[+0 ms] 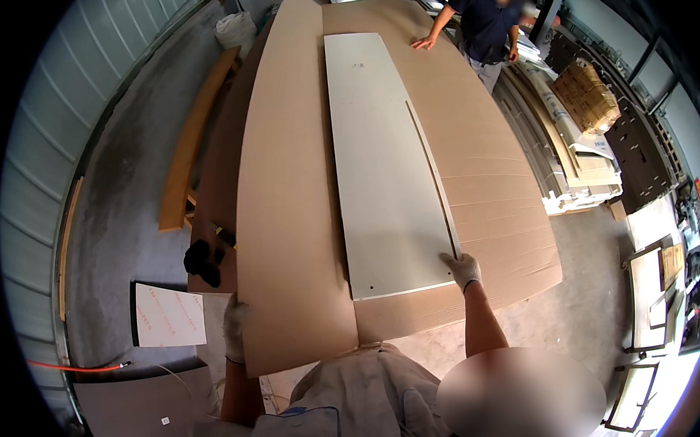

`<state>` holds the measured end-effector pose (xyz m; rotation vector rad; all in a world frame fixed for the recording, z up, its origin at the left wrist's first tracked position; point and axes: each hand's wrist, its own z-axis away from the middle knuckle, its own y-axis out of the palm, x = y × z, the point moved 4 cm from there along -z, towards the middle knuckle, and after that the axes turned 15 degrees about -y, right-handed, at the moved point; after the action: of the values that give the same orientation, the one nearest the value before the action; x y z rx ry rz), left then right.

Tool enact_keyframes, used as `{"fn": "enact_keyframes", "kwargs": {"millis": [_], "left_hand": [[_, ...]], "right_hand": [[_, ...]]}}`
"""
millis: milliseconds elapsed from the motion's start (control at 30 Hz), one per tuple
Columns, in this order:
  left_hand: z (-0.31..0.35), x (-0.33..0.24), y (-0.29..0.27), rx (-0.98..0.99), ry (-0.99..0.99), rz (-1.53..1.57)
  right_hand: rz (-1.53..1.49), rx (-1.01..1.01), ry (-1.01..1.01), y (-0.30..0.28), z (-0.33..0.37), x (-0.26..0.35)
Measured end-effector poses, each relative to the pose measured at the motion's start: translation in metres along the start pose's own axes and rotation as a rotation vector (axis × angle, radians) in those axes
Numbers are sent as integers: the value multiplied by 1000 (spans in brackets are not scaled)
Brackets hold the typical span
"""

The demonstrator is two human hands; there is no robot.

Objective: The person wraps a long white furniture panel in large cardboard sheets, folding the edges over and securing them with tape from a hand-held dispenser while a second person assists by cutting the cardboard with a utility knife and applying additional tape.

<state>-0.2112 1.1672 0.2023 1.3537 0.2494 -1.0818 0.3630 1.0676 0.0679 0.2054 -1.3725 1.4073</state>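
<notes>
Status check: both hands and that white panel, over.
Left hand gripping cardboard flap edge. Right hand on white panel corner. Panel flat on cardboard. Co-worker's hand on far end.
</notes>
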Motion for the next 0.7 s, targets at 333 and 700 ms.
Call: {"fn": "enact_keyframes", "kwargs": {"millis": [333,700], "left_hand": [[-10,45,-7,188,-111,469],[-18,47,-33,7,-187,423]], "right_hand": [[-10,-148,-100,-3,6,-10],[59,-137,-117,-4,11,-6]]}}
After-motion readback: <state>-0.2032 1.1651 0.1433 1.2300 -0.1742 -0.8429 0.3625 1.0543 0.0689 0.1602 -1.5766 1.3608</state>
